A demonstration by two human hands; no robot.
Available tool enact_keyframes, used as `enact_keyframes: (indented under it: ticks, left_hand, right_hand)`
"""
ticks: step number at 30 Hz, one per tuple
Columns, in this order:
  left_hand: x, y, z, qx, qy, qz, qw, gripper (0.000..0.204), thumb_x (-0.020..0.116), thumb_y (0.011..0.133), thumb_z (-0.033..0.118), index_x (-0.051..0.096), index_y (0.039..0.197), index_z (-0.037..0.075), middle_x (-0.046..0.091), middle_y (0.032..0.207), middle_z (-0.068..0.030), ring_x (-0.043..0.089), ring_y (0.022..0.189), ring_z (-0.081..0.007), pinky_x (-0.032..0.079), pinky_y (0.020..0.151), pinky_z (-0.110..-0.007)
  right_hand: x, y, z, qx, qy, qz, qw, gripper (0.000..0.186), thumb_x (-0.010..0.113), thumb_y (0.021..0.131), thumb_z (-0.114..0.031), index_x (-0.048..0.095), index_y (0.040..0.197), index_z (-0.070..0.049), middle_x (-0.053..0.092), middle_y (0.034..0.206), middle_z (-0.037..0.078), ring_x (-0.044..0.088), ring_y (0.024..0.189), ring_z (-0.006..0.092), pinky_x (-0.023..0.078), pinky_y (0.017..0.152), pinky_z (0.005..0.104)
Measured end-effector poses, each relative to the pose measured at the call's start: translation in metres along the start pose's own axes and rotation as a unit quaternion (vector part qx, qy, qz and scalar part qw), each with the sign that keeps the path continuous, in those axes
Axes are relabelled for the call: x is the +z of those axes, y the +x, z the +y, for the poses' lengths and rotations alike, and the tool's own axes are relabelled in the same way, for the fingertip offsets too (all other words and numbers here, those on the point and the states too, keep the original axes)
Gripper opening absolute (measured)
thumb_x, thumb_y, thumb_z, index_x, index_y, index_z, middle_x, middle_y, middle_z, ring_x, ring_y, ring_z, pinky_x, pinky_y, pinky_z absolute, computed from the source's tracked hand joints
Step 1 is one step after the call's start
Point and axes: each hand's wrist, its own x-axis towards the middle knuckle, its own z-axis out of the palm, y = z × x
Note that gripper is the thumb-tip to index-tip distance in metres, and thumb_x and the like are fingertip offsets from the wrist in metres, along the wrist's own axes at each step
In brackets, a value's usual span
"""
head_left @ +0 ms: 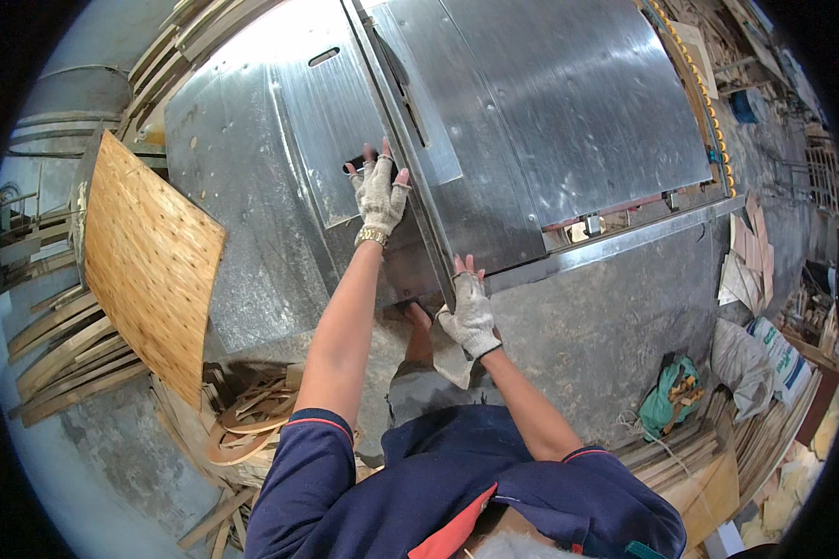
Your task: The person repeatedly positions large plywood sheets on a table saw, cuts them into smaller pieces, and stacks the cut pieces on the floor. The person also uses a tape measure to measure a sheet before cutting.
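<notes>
A wide steel machine table spreads before me, with a long straight metal bar lying across it. A narrow slot runs close beside the bar. My left hand, in a pale fingerless work glove, has its fingers spread over the table just left of the bar, near a dark oval cut-out. At the bar's near end, my right hand, gloved alike, reaches out with fingers extended and appears to touch the table edge. Neither hand shows anything held. A pale flap shows below the right glove; its kind is unclear.
A plywood sheet leans at the left beside stacked wood strips. Along the table's near right edge runs a metal rail. A green bag and pale sacks lie on the right. My bare foot is under the table edge.
</notes>
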Motion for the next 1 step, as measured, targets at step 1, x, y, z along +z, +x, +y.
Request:
enact_keyframes:
  ticks: [1]
  left_hand:
    - [-0.0004,0.0004,0.0001,-0.008,-0.004,-0.011,1.000,0.072,0.048,0.096,0.046,0.028,0.154,0.010,0.047,0.148,-0.0160,0.024,0.148,-0.0315,0.000,0.119,-0.058]
  right_hand:
    - [0.0006,-0.0002,0.0015,-0.003,-0.002,-0.001,1.000,0.103,0.071,0.071,-0.011,0.012,0.154,0.001,0.020,0.161,0.015,0.010,0.151,0.0335,0.007,0.123,0.0494]
